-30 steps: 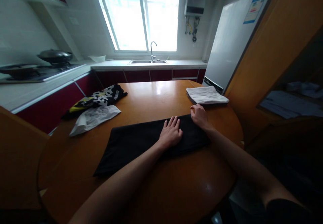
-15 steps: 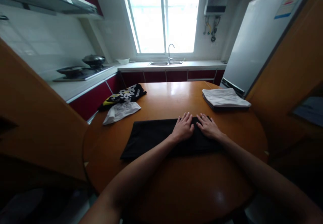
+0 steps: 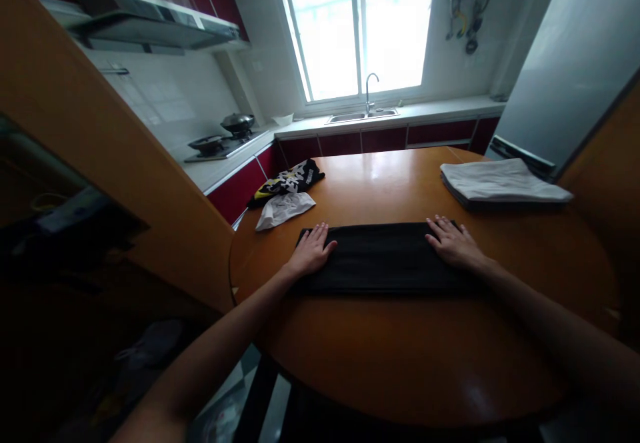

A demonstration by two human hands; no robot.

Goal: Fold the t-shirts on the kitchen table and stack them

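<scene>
A black folded garment (image 3: 383,260) lies flat as a long strip across the wooden table (image 3: 400,356); its exact kind does not show. My left hand (image 3: 311,251) rests on its left end, palm down with fingers spread. Toward the other end, my right hand (image 3: 454,243) lies flat on the cloth, its fingers also apart. Neither hand grips anything. The garment's outer corners are partly hidden under my hands and wrists.
At the table's far left lie a crumpled black patterned garment (image 3: 293,182) and a white cloth (image 3: 285,210). A folded white and dark stack (image 3: 505,182) sits at the right. Beyond are a sink (image 3: 363,116), a stove (image 3: 225,147) and a fridge (image 3: 565,70).
My hands have moved apart along the black garment, the left one out to its left end and the right one rightward. The camera view has turned left and tilted.
</scene>
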